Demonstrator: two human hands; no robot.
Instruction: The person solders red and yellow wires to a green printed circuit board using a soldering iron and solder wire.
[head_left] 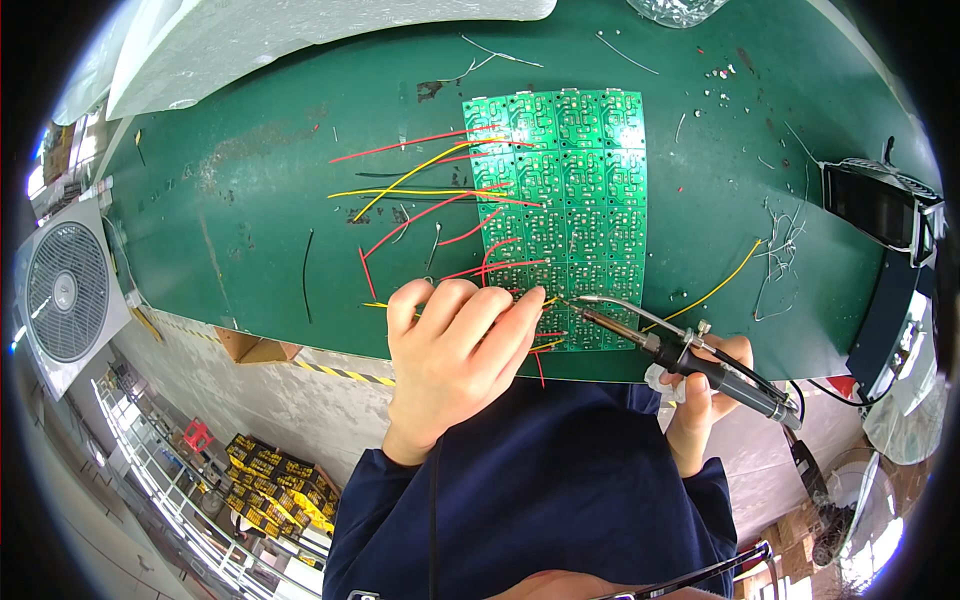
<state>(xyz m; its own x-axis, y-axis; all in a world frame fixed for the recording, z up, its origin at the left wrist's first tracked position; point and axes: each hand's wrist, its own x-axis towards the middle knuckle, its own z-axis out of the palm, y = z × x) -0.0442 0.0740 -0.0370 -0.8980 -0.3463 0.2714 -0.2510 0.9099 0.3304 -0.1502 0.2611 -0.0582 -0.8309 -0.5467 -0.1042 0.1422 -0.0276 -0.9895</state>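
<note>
A green panel of circuit boards [600, 180] lies on the green bench, with red, yellow and black wires standing off its left side. My left hand [455, 350] is closed over the panel's near left part. Its thumb and fingers pinch a thin yellow wire [374, 305], whose other end shows just past the fingertips at the board. My right hand [705, 385] grips a black soldering iron [715, 378] with a thin metal feed tube along it. The iron's tip [575, 307] meets the board close beside the left fingertips.
A loose yellow wire [722, 290] and a tangle of thin wire [780, 245] lie right of the panel. A dark-faced device [870, 205] stands at the bench's right end. White foam [250, 40] sits at the far left; a fan [68, 290] is beyond the left edge.
</note>
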